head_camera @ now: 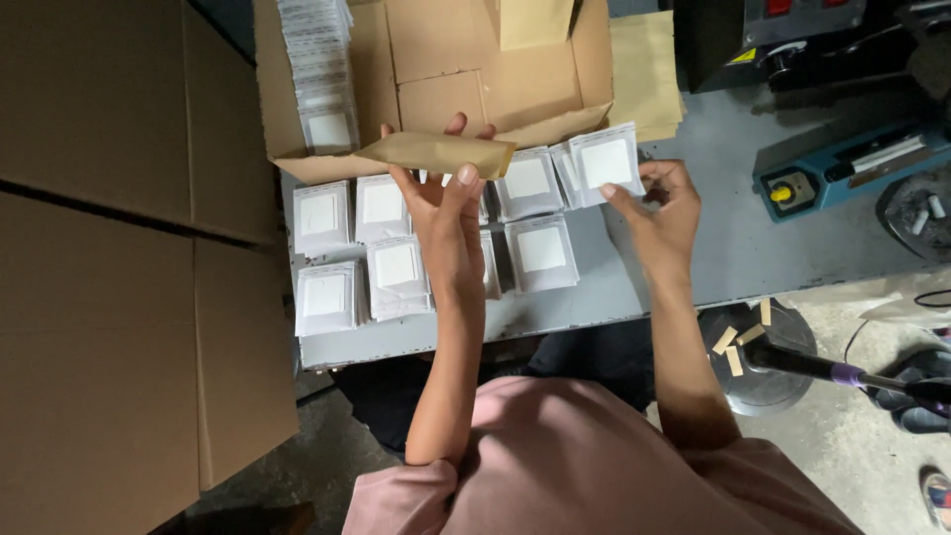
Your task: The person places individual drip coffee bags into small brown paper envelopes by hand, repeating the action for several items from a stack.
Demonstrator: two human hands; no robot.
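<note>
My left hand [444, 203] grips a flat brown paper envelope [441, 153], held level above the table with the thumb on top and fingertips showing behind it. My right hand [659, 203] pinches a small stack of white sachets [602, 163] by their lower right corner, just right of the envelope. Under both hands, several white square sachets [396, 267] lie in rows on the grey table [733, 248].
An open cardboard box [475, 69] at the table's back holds a long row of white sachets [319, 59]. Large flat cartons [119, 248] fill the left. A blue heat sealer [842, 168] and a dark machine [783, 40] stand at right. A stack of brown envelopes [649, 69] lies behind.
</note>
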